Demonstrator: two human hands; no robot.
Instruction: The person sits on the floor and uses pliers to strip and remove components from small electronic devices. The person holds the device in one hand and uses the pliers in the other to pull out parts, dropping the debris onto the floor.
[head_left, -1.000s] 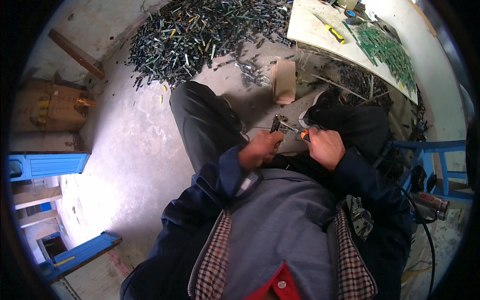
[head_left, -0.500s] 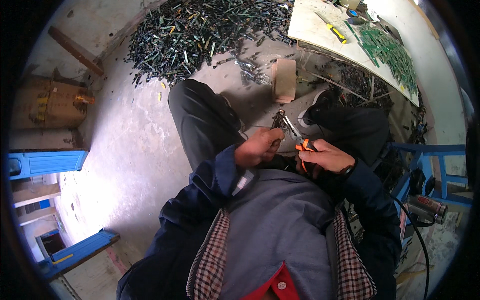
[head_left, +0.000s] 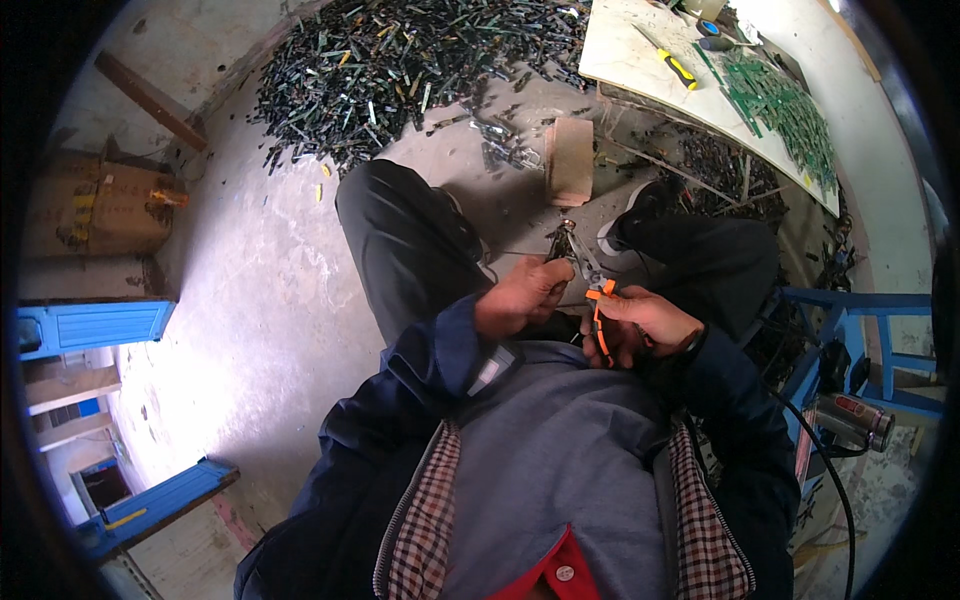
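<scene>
My left hand point(head_left: 522, 296) is closed in a pinch on a small dark strip-like piece point(head_left: 559, 240), whose far end pokes out beyond the fingers and looks metallic. My right hand point(head_left: 650, 322) grips pliers point(head_left: 601, 290) with orange and black handles. One handle swings out toward my lap, so the handles are spread. The jaws reach up beside the strip-like piece near its far end; whether they touch it is too small to tell. Both hands are above my lap, between my bent knees.
A big heap of dark strips point(head_left: 370, 85) covers the floor ahead. A cardboard piece point(head_left: 570, 160) stands before my feet. At the right, a pale tabletop point(head_left: 630, 50) bears a yellow screwdriver point(head_left: 678, 70) and green strips point(head_left: 775, 105). Blue wooden stools point(head_left: 95, 328) stand left, a metal cylinder point(head_left: 855, 420) right.
The pliers' handles have spread apart, one swinging down toward my lap. Their jaws have shifted up and left, nearer the piece's far end. My left hand has barely moved.
</scene>
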